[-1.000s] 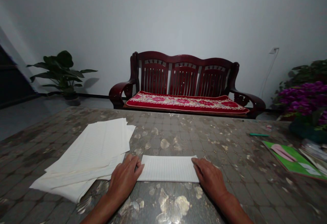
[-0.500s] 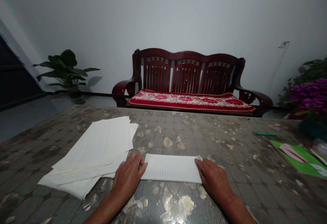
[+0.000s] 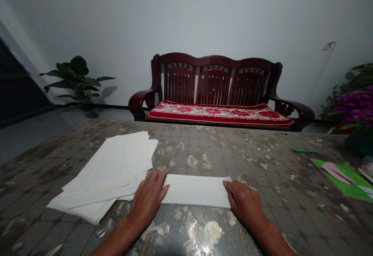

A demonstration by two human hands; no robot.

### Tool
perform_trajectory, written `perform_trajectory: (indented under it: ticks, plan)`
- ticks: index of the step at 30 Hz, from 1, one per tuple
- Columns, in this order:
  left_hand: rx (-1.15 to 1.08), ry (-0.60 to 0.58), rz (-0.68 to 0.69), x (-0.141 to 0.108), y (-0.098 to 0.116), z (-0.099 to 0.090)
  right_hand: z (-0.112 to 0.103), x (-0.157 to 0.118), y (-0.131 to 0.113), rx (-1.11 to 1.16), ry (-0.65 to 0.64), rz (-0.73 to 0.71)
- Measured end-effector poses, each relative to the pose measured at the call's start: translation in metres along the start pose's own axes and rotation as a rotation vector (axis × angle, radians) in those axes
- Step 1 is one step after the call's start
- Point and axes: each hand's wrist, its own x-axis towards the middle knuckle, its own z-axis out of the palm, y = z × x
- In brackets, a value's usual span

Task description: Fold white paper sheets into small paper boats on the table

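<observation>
A folded strip of white ruled paper (image 3: 196, 191) lies flat on the patterned table cover (image 3: 262, 217), close to the near edge of my view. My left hand (image 3: 148, 198) rests palm down against the strip's left end, its fingers together and touching the paper. My right hand (image 3: 244, 204) lies flat on the strip's right end. Neither hand grips anything. A loose, overlapping stack of cream ruled sheets (image 3: 112, 170) lies just left of my left hand, and its edge is close to the strip.
A green notebook (image 3: 344, 180) and a green pen (image 3: 305, 151) lie on the table's right side, with purple flowers (image 3: 357, 106) beyond them. Past the table's far edge stand a dark red wooden sofa (image 3: 215, 85) with a floral cushion and a leafy potted plant (image 3: 77, 81).
My view has turned slightly left, so the whole scene shifts right in the frame. Both hands stay on the strip's ends, and the strip and stack have not visibly moved on the table.
</observation>
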Motion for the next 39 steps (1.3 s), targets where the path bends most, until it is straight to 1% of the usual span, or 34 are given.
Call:
perform_trajectory:
  ticks: [3, 6, 8, 10, 13, 14, 16, 18, 21, 26, 29, 34, 37, 39]
  plan:
    - [0.077, -0.02, 0.095, 0.006, 0.002, -0.007, 0.0, 0.0, 0.0, 0.026, -0.008, 0.011]
    - [0.143, -0.074, 0.224, 0.016, 0.008, -0.018, -0.003, 0.001, -0.001, 0.043, -0.016, 0.017]
    - [0.151, -0.106, 0.271, 0.022, 0.017, -0.023, -0.004, 0.002, -0.002, 0.044, -0.013, 0.023]
    - [0.12, -0.103, 0.281, 0.024, 0.031, -0.022, -0.004, 0.003, -0.002, 0.039, -0.01, 0.022]
    - [-0.015, -0.069, 0.313, 0.02, 0.054, -0.009, -0.001, 0.003, 0.0, 0.029, -0.003, 0.009]
    - [-0.062, -0.031, 0.331, 0.017, 0.061, -0.001, 0.0, 0.003, 0.0, 0.026, 0.003, 0.003]
    - [-0.114, 0.036, 0.364, 0.012, 0.071, 0.015, 0.002, 0.002, 0.001, 0.024, 0.014, -0.009]
    - [-0.111, 0.039, 0.367, 0.008, 0.077, 0.028, 0.002, 0.002, 0.001, 0.023, 0.018, -0.013]
    - [-0.073, -0.011, 0.336, 0.006, 0.08, 0.035, 0.003, 0.001, 0.002, 0.022, 0.013, -0.006]
    - [-0.059, -0.044, 0.346, 0.004, 0.077, 0.032, 0.008, 0.0, 0.008, 0.064, 0.028, -0.02]
    - [-0.061, -0.053, 0.346, -0.001, 0.075, 0.034, 0.009, 0.0, 0.011, 0.083, 0.02, -0.013]
    - [-0.065, -0.069, 0.339, -0.005, 0.071, 0.037, 0.004, 0.001, 0.004, 0.057, -0.042, 0.041]
    - [-0.064, -0.101, 0.333, -0.004, 0.071, 0.034, 0.001, 0.001, 0.001, 0.059, -0.055, 0.068]
    - [-0.059, -0.113, 0.33, -0.003, 0.072, 0.032, -0.006, 0.002, -0.001, 0.061, -0.073, 0.082]
